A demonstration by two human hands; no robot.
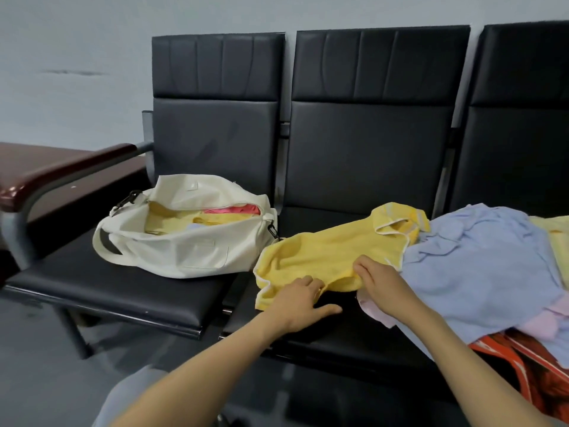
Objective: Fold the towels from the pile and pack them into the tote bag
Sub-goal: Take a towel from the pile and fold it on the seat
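**Both hands at the near hem of a yellow towel**

Bare forearms reach in from six o'clock. The left hand (300, 298) has its fingers held together and curled onto the near hem of the yellow towel (326, 251), while its thumb is stretched apart and lies on the middle seat (323, 334). The right hand (380, 280), just beside it at three o'clock, bunches its fingertips and pinches the same hem, which puckers under them.

The yellow towel lies rumpled and mostly spread on the front of the middle seat. Its far corner, with a white-piped edge, is flipped over at one o'clock, touching the pile.

At nine o'clock from the towel, on the left seat (101, 291), the cream tote bag (172, 254) lies slumped with its mouth open towards the camera, its end almost touching the towel. Inside show folded yellow cloth (172, 218), a coral-pink piece (234, 208) at the far right of the opening, and a pale blue scrap (194, 226) in the middle.

At three o'clock from the towel sits the pile: a crumpled light blue towel (480, 266) on top, pink cloth (378, 311) peeking out beneath it by the right wrist, pale yellow cloth (557, 238) at the far edge, and an orange-red fabric (538, 368) at five o'clock.

A dark red armrest (61, 167) stands at nine o'clock of the bag.
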